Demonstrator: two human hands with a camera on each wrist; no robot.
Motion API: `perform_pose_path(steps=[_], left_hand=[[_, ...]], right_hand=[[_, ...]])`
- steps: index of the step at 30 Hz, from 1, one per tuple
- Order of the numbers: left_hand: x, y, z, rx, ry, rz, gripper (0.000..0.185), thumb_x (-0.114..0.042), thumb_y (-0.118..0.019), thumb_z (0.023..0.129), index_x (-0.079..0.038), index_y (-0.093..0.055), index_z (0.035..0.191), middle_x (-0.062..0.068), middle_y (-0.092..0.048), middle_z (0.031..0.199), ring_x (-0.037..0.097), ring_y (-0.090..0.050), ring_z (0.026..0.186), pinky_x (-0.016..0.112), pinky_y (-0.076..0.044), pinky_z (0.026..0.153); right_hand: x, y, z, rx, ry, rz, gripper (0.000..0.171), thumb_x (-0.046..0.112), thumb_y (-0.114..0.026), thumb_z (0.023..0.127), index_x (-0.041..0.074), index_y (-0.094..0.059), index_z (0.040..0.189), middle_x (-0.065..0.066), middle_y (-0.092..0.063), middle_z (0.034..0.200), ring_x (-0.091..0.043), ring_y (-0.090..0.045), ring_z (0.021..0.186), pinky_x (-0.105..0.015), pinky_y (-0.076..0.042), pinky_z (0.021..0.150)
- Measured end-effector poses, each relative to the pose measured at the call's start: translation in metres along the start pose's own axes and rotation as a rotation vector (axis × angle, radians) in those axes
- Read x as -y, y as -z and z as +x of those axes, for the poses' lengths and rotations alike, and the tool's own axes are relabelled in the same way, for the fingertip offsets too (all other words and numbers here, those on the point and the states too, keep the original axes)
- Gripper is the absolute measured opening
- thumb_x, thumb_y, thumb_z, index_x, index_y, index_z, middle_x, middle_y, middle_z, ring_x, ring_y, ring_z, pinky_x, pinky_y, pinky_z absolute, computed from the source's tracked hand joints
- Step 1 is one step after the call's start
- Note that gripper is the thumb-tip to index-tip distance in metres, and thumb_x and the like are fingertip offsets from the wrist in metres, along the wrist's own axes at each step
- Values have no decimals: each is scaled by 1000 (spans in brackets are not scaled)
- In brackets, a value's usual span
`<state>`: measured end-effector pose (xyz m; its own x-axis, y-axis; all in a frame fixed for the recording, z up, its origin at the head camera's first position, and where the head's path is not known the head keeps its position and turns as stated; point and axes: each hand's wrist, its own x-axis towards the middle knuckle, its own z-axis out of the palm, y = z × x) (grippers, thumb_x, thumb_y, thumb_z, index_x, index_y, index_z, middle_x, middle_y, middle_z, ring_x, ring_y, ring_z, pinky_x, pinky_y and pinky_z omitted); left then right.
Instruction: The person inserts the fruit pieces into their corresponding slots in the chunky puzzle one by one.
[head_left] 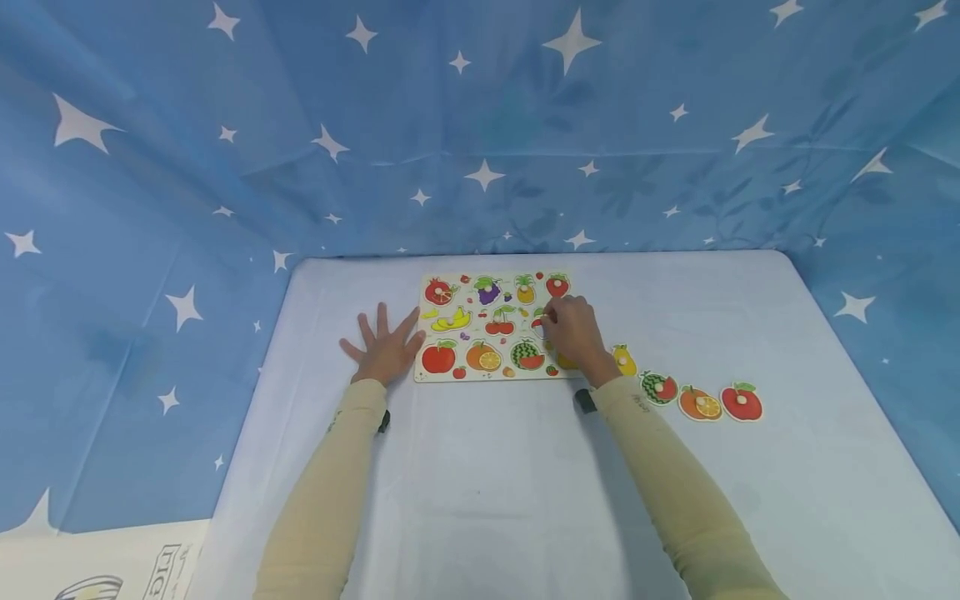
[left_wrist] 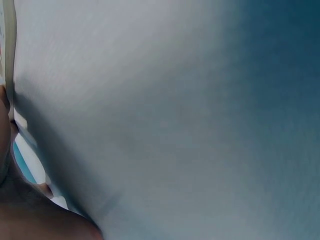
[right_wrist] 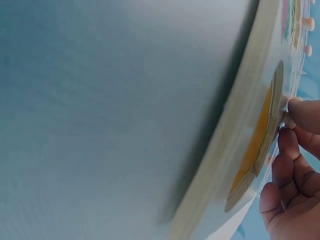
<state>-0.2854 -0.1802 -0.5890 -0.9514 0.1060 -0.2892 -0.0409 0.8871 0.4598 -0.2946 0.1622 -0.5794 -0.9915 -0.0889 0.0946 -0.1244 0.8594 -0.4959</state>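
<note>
A wooden fruit puzzle board [head_left: 480,377] lies flat toward the far side of the table. My left hand [head_left: 386,354] is spread with its palm down, thumb and index finger at the board's left edge. Over the right part of the board, my right hand [head_left: 576,333] pinches the small pale knob [right_wrist: 288,120] of a puzzle piece [head_left: 538,323] in the middle row. The hand covers most of that piece, so its fruit cannot be told. Knobbed pieces such as the grapes [head_left: 487,292], bananas [head_left: 452,321] and cherries [head_left: 499,323] sit in the board.
Loose knobbed pieces lie in a slanting row right of the board: a pear [head_left: 624,360], a watermelon [head_left: 659,388], an orange [head_left: 701,404] and an apple [head_left: 742,402]. A white cloth covers the table [head_left: 487,500]. Blue star-printed fabric [head_left: 480,125] rises behind it.
</note>
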Motion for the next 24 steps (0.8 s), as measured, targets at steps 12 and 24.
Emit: perform_pose_path(steps=[12,24], left_hand=[[5,-3,2,2,-23,-39,69,-56,-41,111,-31,-23,173,18,19,177,51,29,155,82,22,108],[3,-4,5,10,-19,-9,69,-55,-40,111,-31,-20,173,19,21,176,52,30,154,83,23,106]], right_hand=[[-11,7,-8,-29,46,12,57,29,-69,104,1,-56,153,-26,-50,157,-50,-41,143,-69,-30,110],[-29,30,-21,63,-41,-9,69,30,-69,105,6,-43,163,-21,-25,174,-46,-22,158,-72,-19,120]])
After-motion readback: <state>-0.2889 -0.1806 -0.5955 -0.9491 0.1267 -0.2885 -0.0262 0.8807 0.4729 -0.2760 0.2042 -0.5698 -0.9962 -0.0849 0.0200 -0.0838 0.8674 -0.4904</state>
